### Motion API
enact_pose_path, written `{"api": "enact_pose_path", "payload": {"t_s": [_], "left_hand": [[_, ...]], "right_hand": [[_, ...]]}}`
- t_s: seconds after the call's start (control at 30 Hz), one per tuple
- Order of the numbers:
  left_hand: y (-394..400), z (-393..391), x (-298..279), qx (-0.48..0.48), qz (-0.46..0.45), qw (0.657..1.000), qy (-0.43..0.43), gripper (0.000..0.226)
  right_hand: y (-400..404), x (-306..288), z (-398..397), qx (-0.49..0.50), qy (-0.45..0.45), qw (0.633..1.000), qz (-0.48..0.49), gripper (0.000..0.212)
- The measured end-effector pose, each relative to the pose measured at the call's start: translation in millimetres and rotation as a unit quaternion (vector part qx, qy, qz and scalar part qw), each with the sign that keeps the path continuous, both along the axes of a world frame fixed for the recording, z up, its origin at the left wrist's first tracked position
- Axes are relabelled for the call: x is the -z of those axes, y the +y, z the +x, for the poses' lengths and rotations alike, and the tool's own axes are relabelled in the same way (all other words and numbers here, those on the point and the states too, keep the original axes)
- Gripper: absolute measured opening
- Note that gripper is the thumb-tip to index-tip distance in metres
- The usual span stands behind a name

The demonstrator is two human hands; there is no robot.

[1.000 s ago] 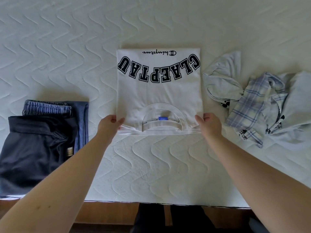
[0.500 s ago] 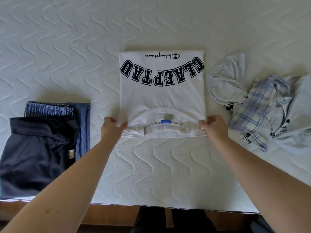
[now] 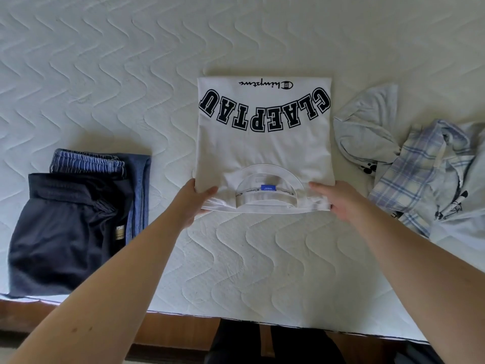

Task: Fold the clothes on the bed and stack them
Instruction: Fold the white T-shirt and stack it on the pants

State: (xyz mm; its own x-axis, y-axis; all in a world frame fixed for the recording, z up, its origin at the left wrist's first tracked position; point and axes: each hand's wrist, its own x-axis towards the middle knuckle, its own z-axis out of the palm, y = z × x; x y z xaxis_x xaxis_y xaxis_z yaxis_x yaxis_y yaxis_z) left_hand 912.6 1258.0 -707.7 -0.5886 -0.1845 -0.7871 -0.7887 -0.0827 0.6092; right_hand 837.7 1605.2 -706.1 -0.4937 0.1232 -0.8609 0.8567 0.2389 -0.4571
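A folded white T-shirt with black block letters lies in the middle of the bed, collar toward me. My left hand grips its near left corner, thumb on top and fingers underneath. My right hand holds the near right corner the same way, thumb lying over the fabric. To the left sits a stack with folded dark navy shorts on top of folded blue shorts. To the right lies an unfolded heap: a pale blue garment and a blue plaid shirt.
The white quilted mattress stretches far back and has free room between me and the T-shirt. Its near edge and a wooden bed frame run along the bottom. My dark-clothed legs stand below.
Both hands have shifted further onto the T-shirt's near corners, thumbs now lying over the fabric. The shirt's near edge is slightly lifted and bunched.
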Motion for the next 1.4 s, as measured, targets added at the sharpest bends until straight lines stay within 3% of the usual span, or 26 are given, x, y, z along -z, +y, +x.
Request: {"api": "enact_pose_path", "payload": {"t_s": [0.13, 0.3, 0.43, 0.5, 0.6, 0.67, 0.97, 1.17, 1.4], "left_hand": [[5.7, 7.5, -5.0, -0.085, 0.022, 0.996, 0.013, 0.019], [4.5, 25.8, -38.4, -0.113, 0.057, 0.99, 0.058, 0.014], [4.9, 39.2, -91.8, -0.132, 0.064, 0.985, 0.088, 0.012], [4.5, 47.9, -122.9, -0.135, 0.068, 0.984, 0.097, 0.013], [2.1, 62.3, -174.7, -0.145, 0.078, 0.98, 0.113, 0.016], [-0.1, 76.6, -210.8, -0.14, 0.082, 0.978, 0.132, 0.016], [-3.0, 157.7, -332.9, -0.07, 0.077, 0.975, 0.197, 0.027], [-14.3, 180.8, -362.9, -0.039, 0.029, 0.975, 0.215, 0.027], [-2.9, 192.6, -406.1, -0.109, -0.016, 0.959, 0.26, 0.017]], "right_hand": [[-3.7, -10.2, 13.1, 0.031, 0.032, 0.999, 0.014, 0.05], [0.2, -45.7, 34.0, 0.038, 0.091, 0.995, 0.007, 0.047], [8.8, -104.0, 49.7, 0.023, 0.105, 0.994, 0.0, 0.084], [9.2, -137.1, 60.4, 0.051, 0.118, 0.991, -0.026, 0.074], [10.5, -188.0, 75.0, 0.134, 0.127, 0.978, -0.096, 0.034], [9.8, -226.4, 85.1, 0.16, 0.13, 0.969, -0.137, 0.018], [15.5, -356.9, 162.2, 0.154, 0.146, 0.959, -0.187, 0.032], [15.6, -389.1, 195.8, 0.134, 0.159, 0.959, -0.194, 0.026], [6.7, -406.9, 181.0, 0.082, 0.181, 0.952, -0.234, 0.02]]}}
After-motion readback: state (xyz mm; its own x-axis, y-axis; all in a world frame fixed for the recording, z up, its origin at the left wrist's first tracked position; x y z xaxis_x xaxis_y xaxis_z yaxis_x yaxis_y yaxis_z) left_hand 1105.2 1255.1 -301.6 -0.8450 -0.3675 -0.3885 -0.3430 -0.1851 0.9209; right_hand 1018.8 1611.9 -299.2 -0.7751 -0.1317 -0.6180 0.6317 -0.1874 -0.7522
